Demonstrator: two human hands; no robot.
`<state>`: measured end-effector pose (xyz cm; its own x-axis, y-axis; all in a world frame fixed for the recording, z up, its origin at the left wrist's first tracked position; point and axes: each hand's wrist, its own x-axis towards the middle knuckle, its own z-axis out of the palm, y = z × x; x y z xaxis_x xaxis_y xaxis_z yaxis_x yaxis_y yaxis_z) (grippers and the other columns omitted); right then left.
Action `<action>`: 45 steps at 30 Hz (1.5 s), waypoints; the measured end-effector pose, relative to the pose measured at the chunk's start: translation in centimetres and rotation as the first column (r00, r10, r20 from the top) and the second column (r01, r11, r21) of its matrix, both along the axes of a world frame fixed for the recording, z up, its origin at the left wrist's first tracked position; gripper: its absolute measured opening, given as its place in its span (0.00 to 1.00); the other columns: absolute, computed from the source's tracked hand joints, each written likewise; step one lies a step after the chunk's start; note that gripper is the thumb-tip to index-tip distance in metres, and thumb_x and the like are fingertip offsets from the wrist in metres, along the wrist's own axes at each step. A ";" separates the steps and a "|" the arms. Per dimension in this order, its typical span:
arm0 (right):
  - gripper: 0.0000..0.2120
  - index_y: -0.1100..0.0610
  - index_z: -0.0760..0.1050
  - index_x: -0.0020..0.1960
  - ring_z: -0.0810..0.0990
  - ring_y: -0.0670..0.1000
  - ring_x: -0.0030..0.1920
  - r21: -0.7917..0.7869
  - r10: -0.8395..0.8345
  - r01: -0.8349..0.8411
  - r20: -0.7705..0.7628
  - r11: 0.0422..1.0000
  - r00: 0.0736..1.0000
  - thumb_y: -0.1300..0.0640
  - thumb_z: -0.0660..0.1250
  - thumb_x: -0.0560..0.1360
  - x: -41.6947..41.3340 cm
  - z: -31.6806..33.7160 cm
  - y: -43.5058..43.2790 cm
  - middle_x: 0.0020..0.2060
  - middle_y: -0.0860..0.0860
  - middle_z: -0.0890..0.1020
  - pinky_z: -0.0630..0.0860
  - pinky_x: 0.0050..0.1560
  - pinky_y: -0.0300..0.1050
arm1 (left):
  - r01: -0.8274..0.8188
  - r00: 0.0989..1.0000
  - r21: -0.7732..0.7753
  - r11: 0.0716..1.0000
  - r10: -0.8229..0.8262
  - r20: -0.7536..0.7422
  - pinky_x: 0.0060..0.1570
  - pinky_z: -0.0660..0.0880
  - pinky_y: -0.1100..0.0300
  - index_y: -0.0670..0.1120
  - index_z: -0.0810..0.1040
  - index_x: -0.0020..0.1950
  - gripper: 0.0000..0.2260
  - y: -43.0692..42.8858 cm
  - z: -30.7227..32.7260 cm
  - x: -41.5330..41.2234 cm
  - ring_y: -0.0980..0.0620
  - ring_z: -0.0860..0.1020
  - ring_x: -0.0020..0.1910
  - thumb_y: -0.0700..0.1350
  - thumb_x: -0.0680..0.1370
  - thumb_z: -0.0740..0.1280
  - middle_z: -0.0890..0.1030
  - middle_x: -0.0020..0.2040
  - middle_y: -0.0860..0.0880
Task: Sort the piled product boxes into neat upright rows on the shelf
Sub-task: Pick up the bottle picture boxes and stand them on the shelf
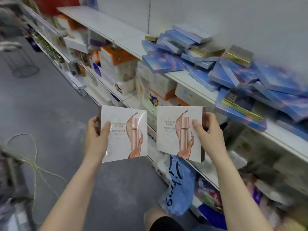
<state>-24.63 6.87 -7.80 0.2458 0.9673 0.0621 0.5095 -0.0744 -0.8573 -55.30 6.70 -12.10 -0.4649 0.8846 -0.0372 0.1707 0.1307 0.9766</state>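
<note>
Here, hands point(95, 138) point(209, 139) grip boxes point(123, 144) point(173, 140) by outer edges.

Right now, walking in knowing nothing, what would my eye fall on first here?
The left hand grips one white box and the right hand a matching white box, held side by side in the middle. Up right, blue boxes and a few gold boxes lie jumbled on the white shelf.

I see the left box point(124, 133) and right box point(179, 132), both white with a rose-copper bottle and swirl. On the white shelf point(106, 25), the piled boxes point(221, 75) are blue clouded with pink, some gold-edged. Below the shelf, a blue bag point(179, 185) has dark lettering, and the floor point(50, 100) is grey.
</note>
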 end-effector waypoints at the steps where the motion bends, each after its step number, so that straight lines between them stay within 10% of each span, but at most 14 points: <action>1: 0.12 0.44 0.67 0.60 0.83 0.43 0.48 0.014 0.025 -0.025 0.008 1.000 1.000 0.47 0.65 0.79 -1.1 0.2 1.7 0.50 0.38 0.79 0.82 0.49 0.52 | -0.019 1.000 0.012 1.000 0.019 0.001 0.47 0.75 0.55 0.58 0.69 0.63 0.13 1.3 0.2 -1.2 0.50 0.79 0.50 0.52 0.79 0.64 0.77 0.49 0.60; 7: 0.12 0.44 0.67 0.60 0.81 0.42 0.50 0.124 0.139 -0.146 0.062 0.981 0.988 0.46 0.64 0.79 -8.1 2.9 13.7 0.50 0.39 0.80 0.81 0.52 0.53 | -0.146 0.989 0.073 0.987 0.145 0.011 0.50 0.76 0.50 0.58 0.69 0.62 0.11 11.2 2.0 -8.4 0.50 0.79 0.49 0.53 0.80 0.62 0.77 0.48 0.60; 11: 0.15 0.45 0.64 0.64 0.81 0.42 0.50 0.177 0.170 -0.177 0.051 0.968 0.984 0.50 0.64 0.80 -12.5 6.1 22.1 0.49 0.36 0.77 0.81 0.53 0.53 | -0.205 0.979 0.145 0.968 0.203 0.030 0.38 0.72 0.63 0.50 0.69 0.66 0.14 18.9 4.1 -12.3 0.56 0.78 0.45 0.49 0.81 0.62 0.76 0.50 0.55; 15: 0.29 0.41 0.51 0.76 0.79 0.39 0.48 0.216 0.212 -0.226 0.084 0.950 0.974 0.51 0.62 0.81 -16.1 8.6 30.5 0.51 0.39 0.78 0.75 0.47 0.36 | -0.220 0.975 0.174 0.960 0.209 0.080 0.39 0.74 0.60 0.48 0.69 0.67 0.14 26.4 6.1 -16.0 0.55 0.79 0.46 0.49 0.81 0.62 0.78 0.53 0.53; 18: 0.25 0.40 0.56 0.73 0.81 0.42 0.48 0.277 0.211 -0.230 0.097 0.933 0.973 0.53 0.61 0.80 -18.9 9.7 35.8 0.52 0.39 0.79 0.80 0.50 0.50 | -0.206 0.978 0.175 0.963 0.196 0.077 0.48 0.77 0.53 0.49 0.71 0.65 0.13 31.6 6.8 -18.7 0.50 0.80 0.52 0.50 0.81 0.62 0.79 0.54 0.53; 31: 0.19 0.48 0.66 0.61 0.85 0.51 0.44 0.421 -0.097 0.195 -0.243 0.886 0.965 0.60 0.70 0.75 -27.0 11.6 54.8 0.45 0.51 0.83 0.83 0.41 0.55 | 0.109 0.989 0.200 0.974 -0.127 0.079 0.46 0.78 0.51 0.49 0.71 0.63 0.13 56.7 9.0 -30.6 0.48 0.80 0.51 0.52 0.80 0.63 0.80 0.53 0.52; 45: 0.16 0.47 0.70 0.59 0.82 0.44 0.44 0.395 -0.350 0.340 -0.047 0.854 0.935 0.57 0.71 0.75 -27.3 8.6 75.5 0.49 0.47 0.82 0.81 0.48 0.46 | 0.351 0.927 0.199 0.915 -0.369 0.063 0.44 0.81 0.47 0.55 0.69 0.64 0.12 74.7 10.4 -31.1 0.48 0.82 0.47 0.54 0.81 0.61 0.81 0.54 0.50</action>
